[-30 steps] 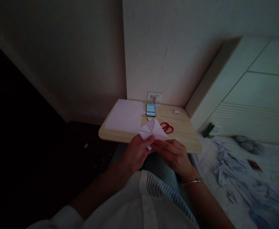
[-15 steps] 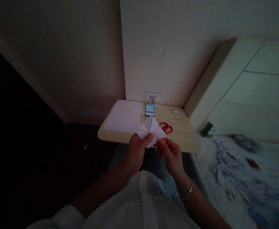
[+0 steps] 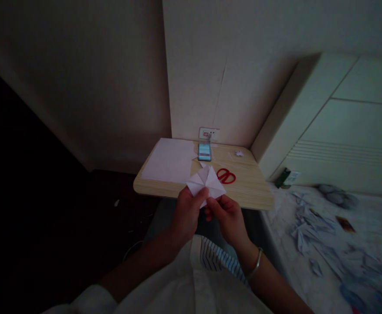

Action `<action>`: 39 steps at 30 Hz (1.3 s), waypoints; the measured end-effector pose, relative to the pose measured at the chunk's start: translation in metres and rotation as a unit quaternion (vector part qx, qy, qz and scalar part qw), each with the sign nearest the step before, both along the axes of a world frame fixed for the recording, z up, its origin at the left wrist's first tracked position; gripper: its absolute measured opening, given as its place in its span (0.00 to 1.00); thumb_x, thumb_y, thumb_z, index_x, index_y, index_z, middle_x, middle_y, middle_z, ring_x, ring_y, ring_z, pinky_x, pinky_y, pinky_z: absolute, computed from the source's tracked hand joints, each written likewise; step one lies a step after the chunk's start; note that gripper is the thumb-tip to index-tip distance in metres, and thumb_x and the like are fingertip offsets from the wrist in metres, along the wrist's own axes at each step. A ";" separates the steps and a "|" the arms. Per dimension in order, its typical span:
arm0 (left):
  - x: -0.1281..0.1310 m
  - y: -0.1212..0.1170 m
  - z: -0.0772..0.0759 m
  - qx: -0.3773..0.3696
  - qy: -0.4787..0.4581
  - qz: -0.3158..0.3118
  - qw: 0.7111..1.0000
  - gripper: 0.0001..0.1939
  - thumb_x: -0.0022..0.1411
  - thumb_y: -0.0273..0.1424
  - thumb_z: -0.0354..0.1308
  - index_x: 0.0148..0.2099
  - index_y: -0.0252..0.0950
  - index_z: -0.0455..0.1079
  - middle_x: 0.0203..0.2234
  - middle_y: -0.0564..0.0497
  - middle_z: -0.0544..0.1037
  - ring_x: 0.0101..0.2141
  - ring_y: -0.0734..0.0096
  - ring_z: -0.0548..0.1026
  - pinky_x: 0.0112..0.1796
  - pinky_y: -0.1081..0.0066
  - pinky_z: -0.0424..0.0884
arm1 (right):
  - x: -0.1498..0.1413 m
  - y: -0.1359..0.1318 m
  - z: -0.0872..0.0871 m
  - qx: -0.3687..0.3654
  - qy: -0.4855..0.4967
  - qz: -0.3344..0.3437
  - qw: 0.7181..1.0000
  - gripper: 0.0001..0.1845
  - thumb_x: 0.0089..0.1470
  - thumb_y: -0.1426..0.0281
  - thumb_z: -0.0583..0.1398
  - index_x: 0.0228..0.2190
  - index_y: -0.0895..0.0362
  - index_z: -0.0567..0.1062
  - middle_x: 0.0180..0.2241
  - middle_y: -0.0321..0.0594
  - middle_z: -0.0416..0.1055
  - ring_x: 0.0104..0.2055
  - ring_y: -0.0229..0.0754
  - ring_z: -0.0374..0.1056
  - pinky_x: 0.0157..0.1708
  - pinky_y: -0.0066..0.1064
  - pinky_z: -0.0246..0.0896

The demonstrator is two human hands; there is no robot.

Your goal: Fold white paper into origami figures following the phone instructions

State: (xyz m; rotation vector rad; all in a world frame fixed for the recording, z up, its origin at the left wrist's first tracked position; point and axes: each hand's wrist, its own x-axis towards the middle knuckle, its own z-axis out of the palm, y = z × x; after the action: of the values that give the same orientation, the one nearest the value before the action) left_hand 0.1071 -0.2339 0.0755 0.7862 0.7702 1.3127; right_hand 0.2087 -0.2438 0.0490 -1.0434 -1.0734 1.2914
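Observation:
A small square of white paper (image 3: 207,182), creased with folds that meet at its middle, is held between my two hands in front of the table. My left hand (image 3: 188,208) grips its lower left side, thumb lying on top. At the lower right edge, the thumb and fingers of my right hand (image 3: 225,212) pinch the paper; a bracelet circles that wrist. Just beyond the paper, red-handled scissors (image 3: 226,176) lie on the table, their blades partly hidden behind it.
On the wooden table (image 3: 249,192) are large white paper sheets (image 3: 169,159), a lit phone (image 3: 204,151) and a small paper scrap (image 3: 239,153). A wall socket (image 3: 209,133) is behind. To the right, a bed (image 3: 328,248) bears several folded paper pieces.
My right hand has shifted left along the paper's lower edge, its thumb now nearer my left thumb. The folded paper has dropped slightly in view and stays in my left hand.

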 end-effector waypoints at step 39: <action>-0.055 0.036 -0.018 0.153 0.512 -0.094 0.840 0.05 0.51 0.30 0.56 0.28 0.36 0.73 0.22 0.52 0.75 0.25 0.70 0.70 0.26 0.73 0.59 | 0.026 -0.001 0.033 0.305 -0.517 -0.106 0.793 0.16 0.52 0.61 0.61 0.42 0.54 0.74 0.36 0.45 0.72 0.38 0.46 0.67 0.34 0.33 0.60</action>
State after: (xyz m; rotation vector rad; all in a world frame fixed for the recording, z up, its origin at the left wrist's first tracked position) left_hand 0.0523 -0.1977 0.0579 1.8394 1.2773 0.7642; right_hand 0.2350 -0.2450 0.0824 -1.2994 -1.9372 0.0197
